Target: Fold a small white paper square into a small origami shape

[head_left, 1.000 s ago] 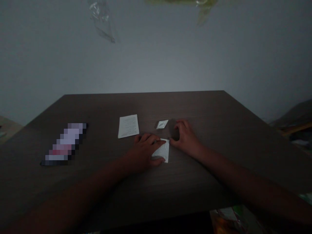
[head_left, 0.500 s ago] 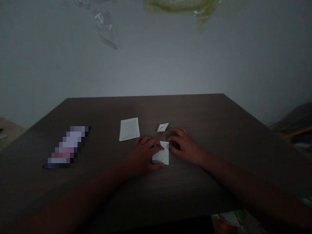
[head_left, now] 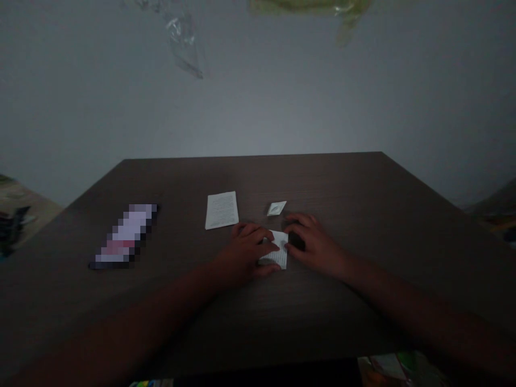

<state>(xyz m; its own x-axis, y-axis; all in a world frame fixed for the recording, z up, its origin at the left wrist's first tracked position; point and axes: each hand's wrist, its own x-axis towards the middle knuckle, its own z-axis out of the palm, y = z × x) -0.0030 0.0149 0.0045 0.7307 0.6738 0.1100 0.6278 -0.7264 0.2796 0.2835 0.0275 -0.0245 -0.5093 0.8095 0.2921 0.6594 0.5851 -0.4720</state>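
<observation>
A small sheet of printed paper [head_left: 281, 260] lies on the dark wooden table [head_left: 322, 183] between my hands. My left hand [head_left: 252, 250] rests over its left side, fingers spread and pressing it flat. At the paper's right edge is my right hand [head_left: 310, 239], its fingers curved and apart, the thumb and a fingertip touching or nearly touching the edge. Just beyond them sits a small folded piece of paper [head_left: 276, 208], diamond-shaped. Farther left lies a stack of printed paper sheets [head_left: 222, 210], close to the fingers of my left hand.
A phone [head_left: 124, 236] with a blurred-out screen lies at the left of the table. Behind the table's far edge rises a pale wall [head_left: 282, 97] with clear plastic [head_left: 183, 45] and yellow tape [head_left: 310, 6] stuck on it. Colourful items [head_left: 387, 368] show below the near edge.
The whole view has shifted slightly, so everything appears a little farther right and up. Both hands stay at the paper, with only small finger movement.
</observation>
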